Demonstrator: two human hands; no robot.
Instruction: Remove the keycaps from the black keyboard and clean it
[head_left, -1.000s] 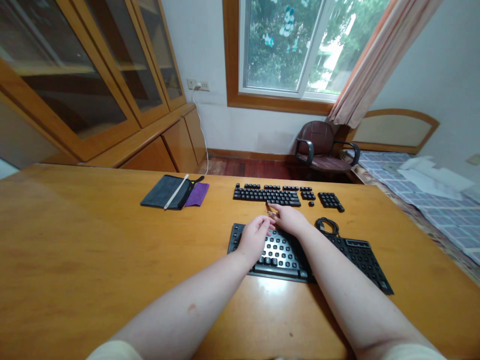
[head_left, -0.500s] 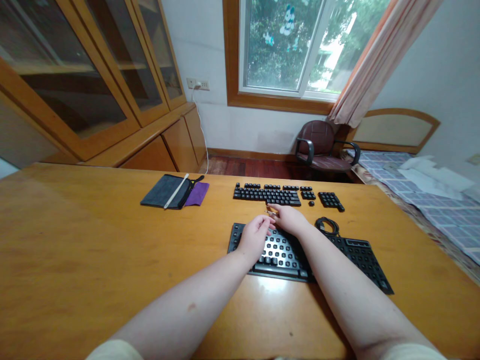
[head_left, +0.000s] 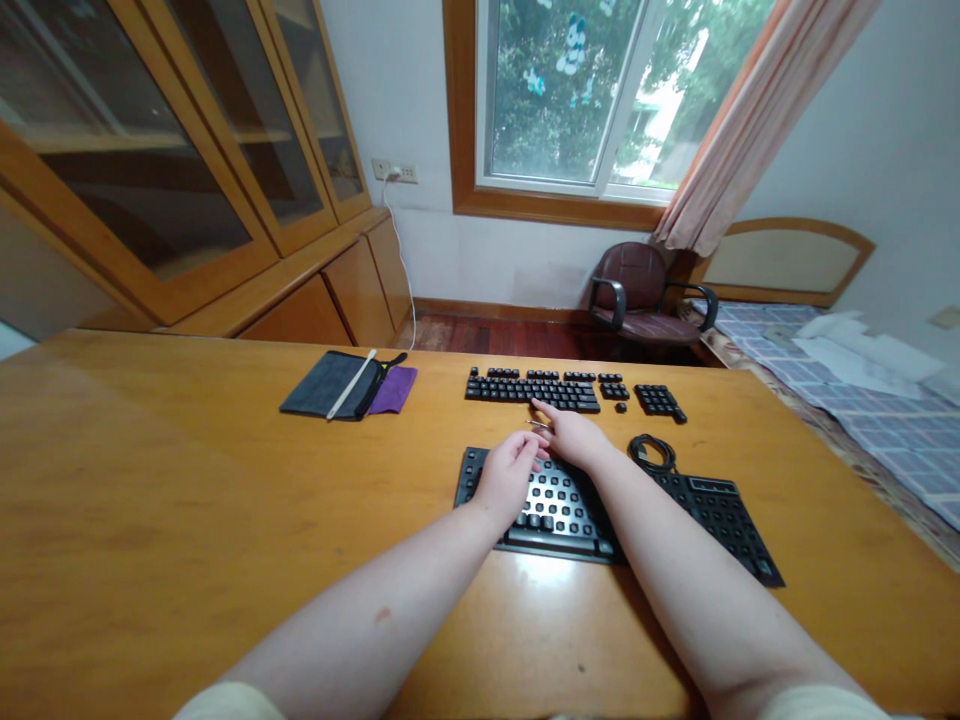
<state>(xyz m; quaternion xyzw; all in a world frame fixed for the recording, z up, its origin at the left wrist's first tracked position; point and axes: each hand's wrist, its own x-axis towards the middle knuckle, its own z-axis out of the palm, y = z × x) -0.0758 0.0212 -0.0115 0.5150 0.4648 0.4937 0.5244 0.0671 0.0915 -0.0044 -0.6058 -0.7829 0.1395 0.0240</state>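
So the stripped black keyboard (head_left: 551, 541) is lying on the desk (head_left: 225, 500) right under both arms, most of its caps off and just a few left along the near side. Left hand (head_left: 508, 480) is over its left half, fingers bunched pretty narrow, can't really tell if they're gripping anything. Right hand (head_left: 576, 437) has some thin metal tool (head_left: 538, 425) in its fingers, index stretched out to the near edge of the pulled keycaps (head_left: 525, 390), which are laid out in keyboard order. Coiled cable (head_left: 651, 455) sits just beyond the board, right of that hand.
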